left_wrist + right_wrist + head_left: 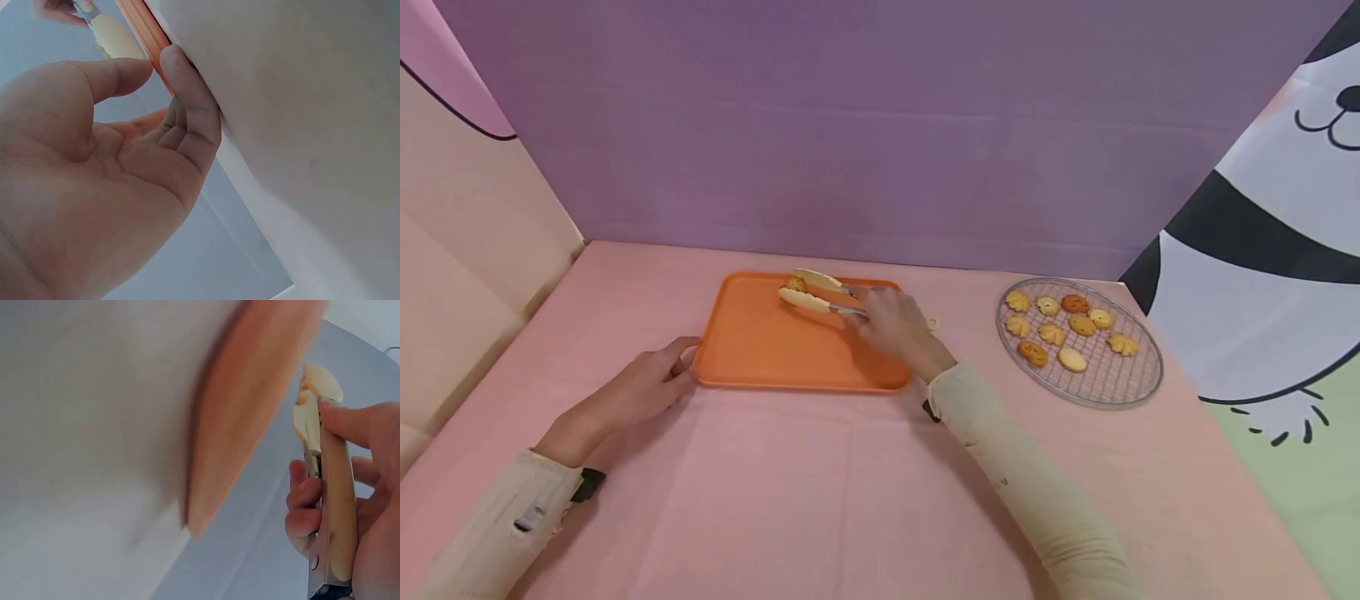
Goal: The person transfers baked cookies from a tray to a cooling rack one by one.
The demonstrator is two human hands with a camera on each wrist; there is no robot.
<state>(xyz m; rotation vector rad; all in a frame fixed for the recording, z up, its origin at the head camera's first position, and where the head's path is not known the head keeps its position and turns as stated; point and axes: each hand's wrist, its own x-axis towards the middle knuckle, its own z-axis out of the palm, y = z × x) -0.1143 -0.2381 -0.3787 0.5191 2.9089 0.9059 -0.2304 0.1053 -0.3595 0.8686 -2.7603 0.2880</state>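
An orange tray [760, 346] lies on the pink tabletop. At its left front corner my left hand [636, 387] pinches the rim, with thumb and index finger on either side of it in the left wrist view. Over the tray, my right hand [893, 325] grips tongs [806, 301] with metal arms and cream tips, fingers curled round the handle. Between the tips is a golden-brown cookie [795, 284] near the tray's back left; whether it touches the tray I cannot tell. The right wrist view shows the tongs' handle [340, 506] against the palm.
To the right stands a round wire cooling rack [1108, 401] bearing several cookies [1051, 334] of differing shapes. A purple wall [880, 150] rises behind the table, and printed panels [1240, 283] flank it.
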